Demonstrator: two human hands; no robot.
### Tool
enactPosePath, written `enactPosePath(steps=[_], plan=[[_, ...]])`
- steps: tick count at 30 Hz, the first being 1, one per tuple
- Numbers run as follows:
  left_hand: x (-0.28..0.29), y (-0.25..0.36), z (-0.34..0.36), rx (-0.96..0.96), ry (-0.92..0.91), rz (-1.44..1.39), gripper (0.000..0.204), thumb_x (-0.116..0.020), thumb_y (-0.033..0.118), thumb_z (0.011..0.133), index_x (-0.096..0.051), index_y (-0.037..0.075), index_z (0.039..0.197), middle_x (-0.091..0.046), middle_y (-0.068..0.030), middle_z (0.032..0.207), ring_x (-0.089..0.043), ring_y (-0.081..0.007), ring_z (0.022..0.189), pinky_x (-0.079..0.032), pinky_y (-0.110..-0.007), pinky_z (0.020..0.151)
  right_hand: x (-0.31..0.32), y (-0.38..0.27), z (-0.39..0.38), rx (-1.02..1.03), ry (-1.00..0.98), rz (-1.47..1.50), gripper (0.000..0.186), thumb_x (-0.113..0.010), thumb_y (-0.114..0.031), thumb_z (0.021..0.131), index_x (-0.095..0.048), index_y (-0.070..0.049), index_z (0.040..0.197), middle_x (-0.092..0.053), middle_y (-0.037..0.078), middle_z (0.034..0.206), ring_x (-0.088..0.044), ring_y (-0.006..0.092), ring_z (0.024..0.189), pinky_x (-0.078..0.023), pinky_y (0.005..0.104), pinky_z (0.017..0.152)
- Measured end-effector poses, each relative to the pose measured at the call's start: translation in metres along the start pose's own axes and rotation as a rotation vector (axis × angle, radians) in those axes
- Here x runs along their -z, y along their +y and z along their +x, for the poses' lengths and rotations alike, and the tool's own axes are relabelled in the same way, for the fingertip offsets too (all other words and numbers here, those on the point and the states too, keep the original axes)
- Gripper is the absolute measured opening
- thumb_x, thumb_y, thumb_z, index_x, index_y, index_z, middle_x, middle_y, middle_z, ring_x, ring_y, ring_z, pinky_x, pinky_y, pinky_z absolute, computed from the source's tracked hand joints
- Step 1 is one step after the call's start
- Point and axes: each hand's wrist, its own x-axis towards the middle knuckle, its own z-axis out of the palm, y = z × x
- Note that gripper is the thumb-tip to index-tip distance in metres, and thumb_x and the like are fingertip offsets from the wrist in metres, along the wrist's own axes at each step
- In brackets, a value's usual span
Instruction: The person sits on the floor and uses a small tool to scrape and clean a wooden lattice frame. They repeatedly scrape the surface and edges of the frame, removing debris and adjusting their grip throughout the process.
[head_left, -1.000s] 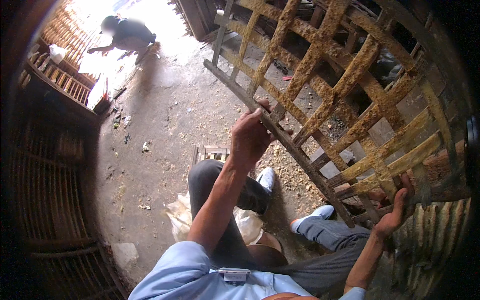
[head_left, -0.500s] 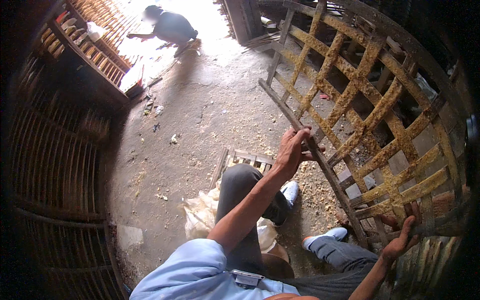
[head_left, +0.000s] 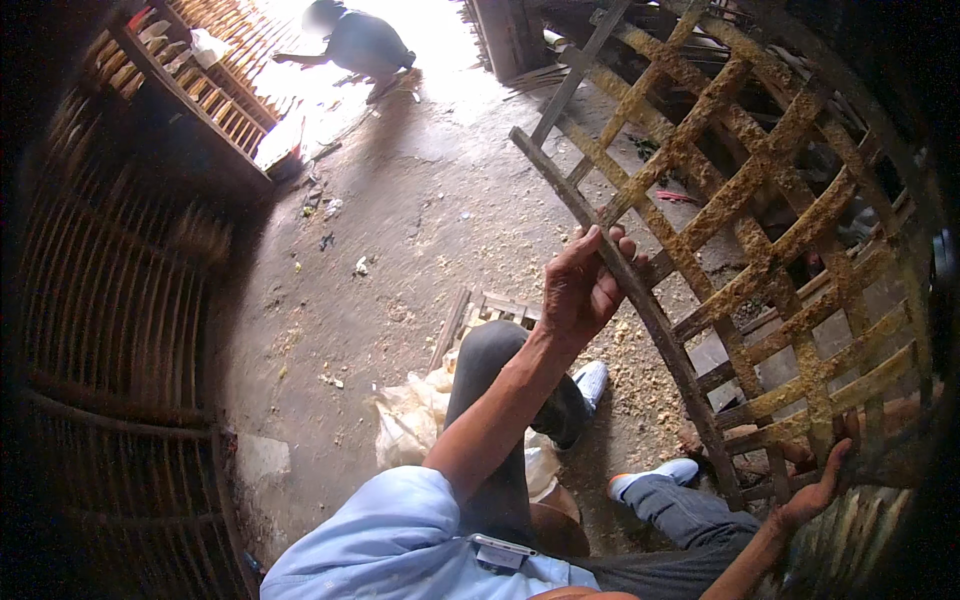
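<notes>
My left hand, fingers closed, grips the long side bar of a wooden lattice panel held up tilted along my right side. Its woven slats carry a rough, crusty yellow-brown coating. Low at the right, my right hand has its fingers curled on the panel's bottom edge, some of them behind the slats. Below, my bent knee lies beside crumpled whitish plastic sheeting and a smaller slatted wooden piece on the floor.
Another person crouches at the bright opening at the back, one arm out, near a slatted structure. A slatted wall runs along my left. A wooden post stands at the back. Debris litters the concrete floor.
The view has swung, shifting the scene rightward. The panel and my left hand first dipped toward the lower right, then rose slightly. Both hands keep their grip on it.
</notes>
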Motion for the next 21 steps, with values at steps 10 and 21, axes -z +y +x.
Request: enactPosePath(steps=[10,21], plan=[[-0.008,-0.018,-0.011,0.197,0.026,0.269,0.057,-0.045,0.064,0.098,-0.06,0.009,0.101,-0.064,-0.0064,0.083,-0.067,-0.0228,0.081,-0.057,-0.039,0.077,-0.009,-0.044,0.02,-0.233,-0.018,0.218,0.048,-0.037,-0.029,0.108,-0.05,0.002,0.141,-0.04,0.017,0.154,-0.04,0.0254,0.141,-0.029,0.0445,0.119],[-0.014,-0.04,-0.028,0.332,-0.018,0.447,0.034,-0.068,0.018,0.094,-0.055,0.002,0.121,-0.064,-0.0116,0.105,-0.066,-0.0215,0.095,-0.056,-0.041,0.091,-0.036,-0.108,0.031,-0.249,0.131,0.237,0.04,-0.054,-0.026,0.102,-0.062,0.006,0.125,-0.057,0.017,0.135,-0.054,0.0276,0.125,-0.044,0.0421,0.105]])
